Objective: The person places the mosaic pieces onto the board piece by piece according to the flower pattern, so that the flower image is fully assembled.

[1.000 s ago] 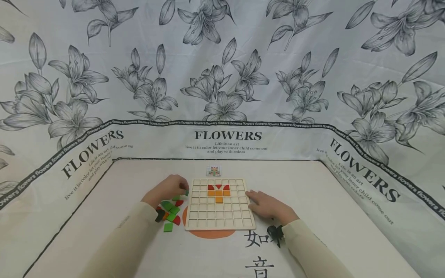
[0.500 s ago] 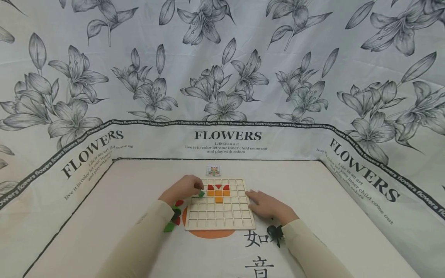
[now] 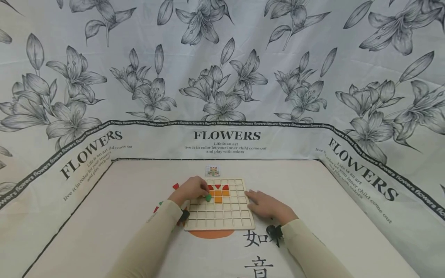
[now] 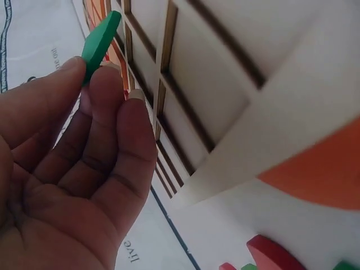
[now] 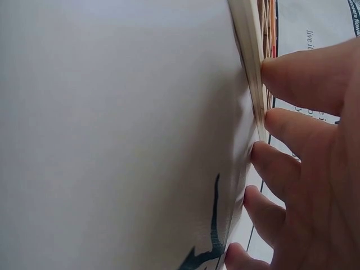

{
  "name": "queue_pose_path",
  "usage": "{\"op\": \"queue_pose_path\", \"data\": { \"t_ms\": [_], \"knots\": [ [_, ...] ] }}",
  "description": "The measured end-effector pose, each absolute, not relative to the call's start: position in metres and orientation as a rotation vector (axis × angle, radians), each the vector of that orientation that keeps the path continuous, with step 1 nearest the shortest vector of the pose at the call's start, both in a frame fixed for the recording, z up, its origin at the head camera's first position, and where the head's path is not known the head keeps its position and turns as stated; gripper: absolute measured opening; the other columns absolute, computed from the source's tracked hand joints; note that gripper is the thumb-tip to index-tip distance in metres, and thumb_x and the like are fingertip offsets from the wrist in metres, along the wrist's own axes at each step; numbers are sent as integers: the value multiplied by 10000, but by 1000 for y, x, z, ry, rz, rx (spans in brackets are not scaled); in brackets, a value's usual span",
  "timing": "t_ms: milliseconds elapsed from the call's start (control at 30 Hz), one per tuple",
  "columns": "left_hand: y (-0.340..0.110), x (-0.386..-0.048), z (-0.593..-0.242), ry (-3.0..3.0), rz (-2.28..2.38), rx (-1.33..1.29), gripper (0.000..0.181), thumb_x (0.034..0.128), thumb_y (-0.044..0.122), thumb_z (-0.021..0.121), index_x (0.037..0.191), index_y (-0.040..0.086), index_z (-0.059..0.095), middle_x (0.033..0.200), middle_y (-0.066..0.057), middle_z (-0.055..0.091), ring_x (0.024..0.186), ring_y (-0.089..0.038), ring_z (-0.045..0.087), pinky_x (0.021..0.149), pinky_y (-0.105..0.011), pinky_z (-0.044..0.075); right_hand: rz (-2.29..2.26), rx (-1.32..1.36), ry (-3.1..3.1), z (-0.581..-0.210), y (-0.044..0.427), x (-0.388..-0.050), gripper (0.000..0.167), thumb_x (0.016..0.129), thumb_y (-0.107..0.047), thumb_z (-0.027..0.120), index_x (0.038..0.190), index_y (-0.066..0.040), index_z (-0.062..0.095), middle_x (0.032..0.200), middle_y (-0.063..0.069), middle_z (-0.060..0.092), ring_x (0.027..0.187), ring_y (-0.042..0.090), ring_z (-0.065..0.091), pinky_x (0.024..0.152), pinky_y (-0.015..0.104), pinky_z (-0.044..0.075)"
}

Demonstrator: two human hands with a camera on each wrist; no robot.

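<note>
My left hand [image 3: 192, 189] is over the left part of the wooden grid board [image 3: 229, 222]. Between thumb and fingertips it pinches a green tile [image 4: 102, 42], seen nearly edge-on in the left wrist view. In the head view this tile is just left of the lowest orange square [image 3: 218, 200]. More orange squares [image 3: 226, 193] lie in the grid, with red pieces [image 3: 225, 187] above them; the hand partly covers the left ones. With extended fingers my right hand [image 3: 265, 206] touches the board's right edge, as the right wrist view also shows.
A small pattern card [image 3: 212, 171] lies beyond the board. Loose pieces, among them a red one [image 3: 175, 186], lie left of the board, partly hidden by the left arm. A patterned curtain [image 3: 222, 92] surrounds the table at the back and sides.
My left hand has moved right from beside the board to above it, carrying the green tile. The left forearm now covers most of the loose pieces. My right hand stays at the edge.
</note>
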State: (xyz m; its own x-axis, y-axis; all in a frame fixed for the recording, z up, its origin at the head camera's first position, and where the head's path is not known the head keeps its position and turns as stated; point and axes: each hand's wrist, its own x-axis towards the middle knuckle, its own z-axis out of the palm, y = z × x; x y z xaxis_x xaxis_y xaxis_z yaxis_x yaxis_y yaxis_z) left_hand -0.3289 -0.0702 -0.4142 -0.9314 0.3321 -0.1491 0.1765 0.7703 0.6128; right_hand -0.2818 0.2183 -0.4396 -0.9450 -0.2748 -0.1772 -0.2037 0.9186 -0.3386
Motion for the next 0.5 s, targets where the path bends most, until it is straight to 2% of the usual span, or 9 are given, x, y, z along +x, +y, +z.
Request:
{"op": "queue_pose_path", "data": {
  "t_ms": [333, 500],
  "knots": [
    [-65, -329, -425, 2728, 905, 419, 77, 866, 181, 716, 796, 152, 707, 818, 18, 666, 745, -150, 561, 660, -264, 465, -470, -365, 2857, -438, 219, -282, 568, 980, -343, 489, 1505, -177, 352, 1579, 72, 311, 1469, 341, 244, 1170, 514, 234],
    [-61, -324, -422, 2762, 843, 494, 73, 883, 159, 690, 815, 143, 713, 831, 25, 670, 754, -141, 561, 685, -282, 478, -478, -351, 2855, -439, 218, -282, 568, 979, -345, 492, 1506, -187, 351, 1580, 60, 311, 1473, 330, 241, 1171, 510, 235]
  ]
}}
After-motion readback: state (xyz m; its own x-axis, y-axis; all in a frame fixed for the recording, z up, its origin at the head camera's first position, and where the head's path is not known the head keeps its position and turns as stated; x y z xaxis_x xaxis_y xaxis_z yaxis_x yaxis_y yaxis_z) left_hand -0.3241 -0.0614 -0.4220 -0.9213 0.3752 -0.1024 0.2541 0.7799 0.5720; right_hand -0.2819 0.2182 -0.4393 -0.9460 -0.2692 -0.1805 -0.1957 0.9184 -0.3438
